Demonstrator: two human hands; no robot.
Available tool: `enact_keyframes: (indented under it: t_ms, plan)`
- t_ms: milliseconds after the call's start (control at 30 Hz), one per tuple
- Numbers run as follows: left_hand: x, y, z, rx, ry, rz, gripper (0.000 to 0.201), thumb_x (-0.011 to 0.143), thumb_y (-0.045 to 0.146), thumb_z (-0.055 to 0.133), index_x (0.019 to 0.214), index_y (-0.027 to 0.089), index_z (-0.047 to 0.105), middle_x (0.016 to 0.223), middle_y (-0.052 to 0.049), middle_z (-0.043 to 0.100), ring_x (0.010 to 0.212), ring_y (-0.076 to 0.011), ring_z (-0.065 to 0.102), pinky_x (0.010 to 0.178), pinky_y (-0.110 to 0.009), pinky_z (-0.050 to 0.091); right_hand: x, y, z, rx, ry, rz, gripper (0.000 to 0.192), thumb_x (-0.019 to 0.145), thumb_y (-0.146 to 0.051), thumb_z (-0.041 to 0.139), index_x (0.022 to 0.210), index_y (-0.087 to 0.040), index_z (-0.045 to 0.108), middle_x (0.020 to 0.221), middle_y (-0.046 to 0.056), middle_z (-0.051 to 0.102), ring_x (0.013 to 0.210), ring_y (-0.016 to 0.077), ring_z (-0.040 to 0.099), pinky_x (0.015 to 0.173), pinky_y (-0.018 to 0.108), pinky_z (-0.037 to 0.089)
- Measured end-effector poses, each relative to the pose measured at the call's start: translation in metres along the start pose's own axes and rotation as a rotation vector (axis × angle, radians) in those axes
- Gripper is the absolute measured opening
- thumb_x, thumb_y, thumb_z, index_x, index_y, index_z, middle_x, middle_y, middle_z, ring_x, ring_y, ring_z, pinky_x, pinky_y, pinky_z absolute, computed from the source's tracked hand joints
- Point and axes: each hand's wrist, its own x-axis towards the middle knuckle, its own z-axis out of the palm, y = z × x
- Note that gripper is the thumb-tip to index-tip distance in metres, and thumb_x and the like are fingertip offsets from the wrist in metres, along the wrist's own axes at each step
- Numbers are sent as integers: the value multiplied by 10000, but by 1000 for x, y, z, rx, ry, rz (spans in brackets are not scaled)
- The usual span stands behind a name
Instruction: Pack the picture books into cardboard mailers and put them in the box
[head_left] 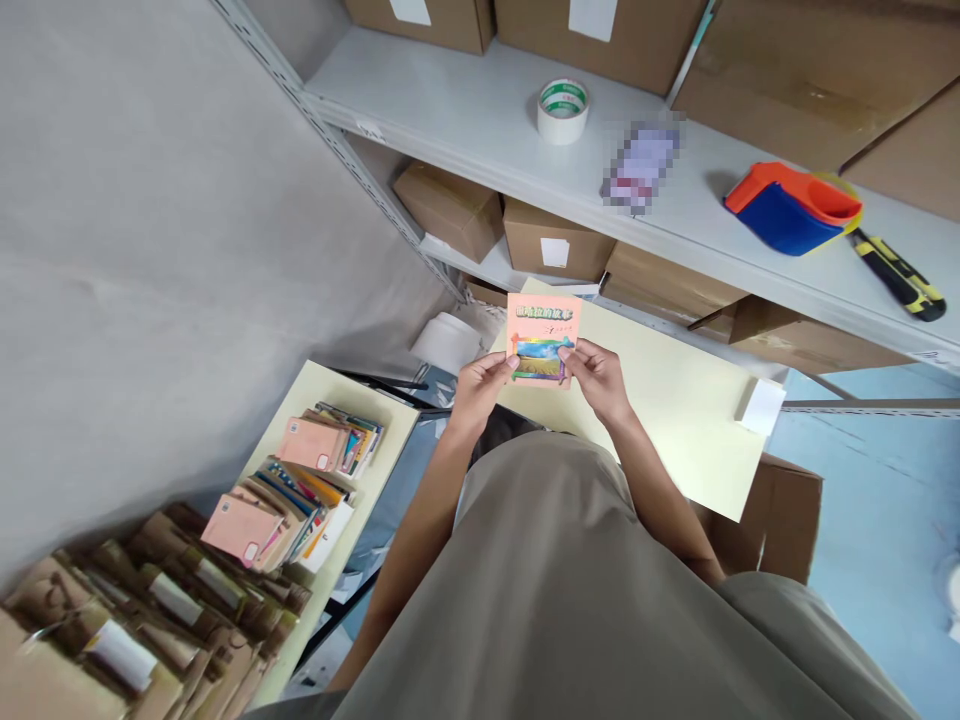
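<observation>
- Because both hands pinch it by its lower corners, the small square salmon-pink booklet with a landscape picture on its cover [543, 338] stands upright, cover facing the person, as if held up for reading; it hangs in the air above the pale yellow table [675, 400].
- Left hand [480, 385]: its grip is pressed on the booklet's lower left corner, thumb on the cover.
- Right hand [598, 378]: its grip pinches the lower right corner likewise.
- Stacks of similar thin books [300, 490] lie fanned on a second table to the left, within easy reach.
- On the grey metal shelf [480, 110] beyond sit a white tape roll [562, 110], a red-and-blue tape dispenser [791, 208] and a yellow-black utility knife [896, 275], near the brown cardboard boxes [555, 245].
</observation>
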Motion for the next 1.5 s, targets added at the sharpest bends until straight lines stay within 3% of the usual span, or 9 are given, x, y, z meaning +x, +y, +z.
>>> enact_keyframes:
  t_ms: [133,233,333,633,800,967,1100,1267,1500]
  plan:
    - [-3,-5,6,17,66,4,629,713,751,1005,1020,209,909,1028,-75,894,958,-267,843,926,-384,679,-3,10,-2,-51,62,4,560,963,-780,774,1059,-230,827,690,-18,722,617,178,661,689,342,600]
    - [-4,-6,10,32,106,60,573,792,714,970,1063,211,914,1068,-73,897,1010,-283,852,948,-401,689,-10,11,3,-110,264,-67,554,1017,-718,736,1318,-264,836,1150,78,881,1013,265,838,988,442,686]
    - [-10,-8,22,89,162,163,479,895,648,911,1093,211,922,1091,-60,901,1063,-296,846,989,-419,692,-19,7,16,-142,302,-81,519,1041,-689,725,1345,-287,849,1466,94,817,1348,313,790,1179,496,646]
    - [-30,-13,37,331,50,346,393,995,585,837,1241,285,896,1309,-101,870,1235,-307,827,1122,-471,663,-15,6,20,-123,247,-39,517,987,-733,768,1106,-239,866,1011,53,880,918,253,816,865,394,699]
    - [-8,-6,4,158,88,184,731,882,718,911,1403,218,805,1296,-164,861,1180,-315,830,1059,-472,679,-11,5,4,54,144,6,541,925,-732,845,1168,-250,872,1075,60,895,958,283,833,859,438,703]
    - [-8,-2,-2,120,18,92,666,828,730,944,1254,224,871,1090,-103,899,1001,-288,850,977,-438,693,-12,12,5,65,131,52,588,896,-766,860,1169,-246,870,1065,60,903,974,296,844,866,452,712]
    - [-13,0,5,108,53,117,634,835,727,932,1225,229,886,1072,-90,901,969,-274,845,948,-416,689,-9,20,5,34,126,45,585,927,-751,838,1212,-241,861,1138,81,906,1020,305,859,897,470,726]
    - [-12,-1,5,179,155,208,607,863,712,912,1220,221,900,1057,-104,902,1024,-304,851,991,-444,686,-11,19,6,-101,258,-83,590,1020,-709,752,1437,-297,806,1529,104,786,1440,325,749,1209,537,639]
    - [-31,-8,29,434,95,450,327,1044,573,770,1110,299,938,1193,-86,898,1107,-312,857,1049,-460,674,-26,8,37,-15,184,-28,650,923,-731,860,1386,-276,828,1483,113,807,1406,339,766,1166,510,672]
